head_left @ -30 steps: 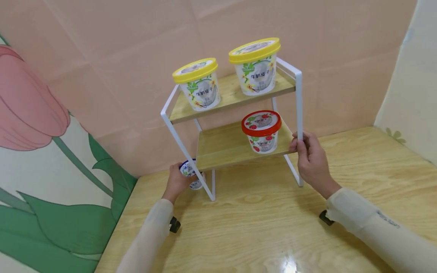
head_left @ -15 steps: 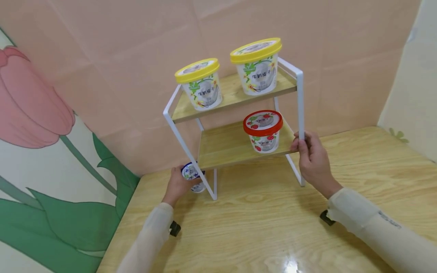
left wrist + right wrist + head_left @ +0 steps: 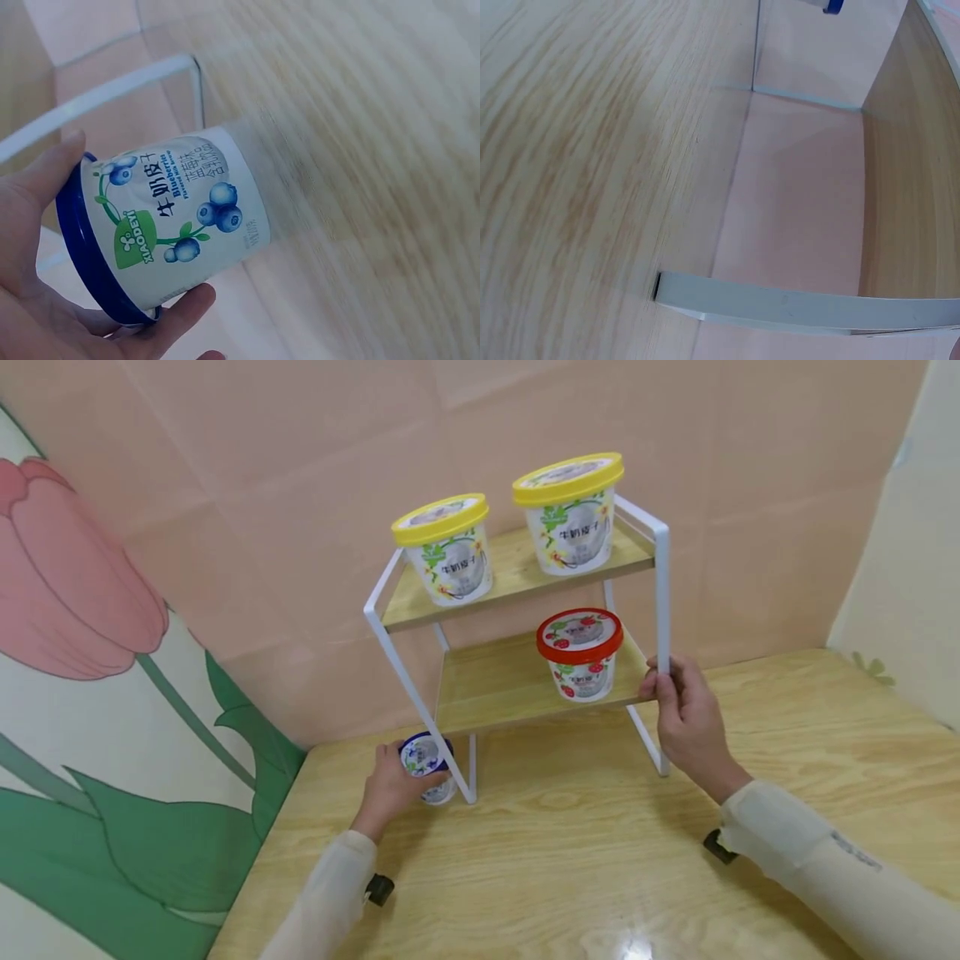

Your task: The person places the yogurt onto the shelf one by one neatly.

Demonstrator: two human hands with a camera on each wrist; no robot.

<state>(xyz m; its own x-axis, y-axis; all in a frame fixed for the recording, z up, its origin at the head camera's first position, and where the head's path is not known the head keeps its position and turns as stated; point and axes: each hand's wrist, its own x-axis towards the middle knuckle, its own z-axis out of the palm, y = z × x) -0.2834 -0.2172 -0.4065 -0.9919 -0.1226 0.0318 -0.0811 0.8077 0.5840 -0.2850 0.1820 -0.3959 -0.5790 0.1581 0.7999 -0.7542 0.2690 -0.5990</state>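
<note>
My left hand (image 3: pixel 388 789) grips a white tub with a dark blue lid (image 3: pixel 423 758), just outside the left leg of a two-tier rack (image 3: pixel 480 681). In the left wrist view, thumb and fingers curl round the lid of this blueberry tub (image 3: pixel 187 202), its base close to the tabletop. My right hand (image 3: pixel 692 718) pinches the rack's right white upright at the lower board. A red-lidded tub (image 3: pixel 581 656) stands on the right part of that board. Two yellow-lidded tubs, a left one (image 3: pixel 450 556) and a right one (image 3: pixel 573 518), sit on the upper board.
The rack's white metal legs (image 3: pixel 780 304) stand on a wood-grain table (image 3: pixel 562 852). Behind it hangs a pink backdrop (image 3: pixel 300 527). A tulip-patterned panel (image 3: pixel 82 593) borders the left side, and a pale wall (image 3: pixel 915 577) the right.
My left hand has brought the blue-lidded tub slightly nearer, down along the outside of the rack's left leg. The right hand keeps its hold on the upright, and the rack stays put.
</note>
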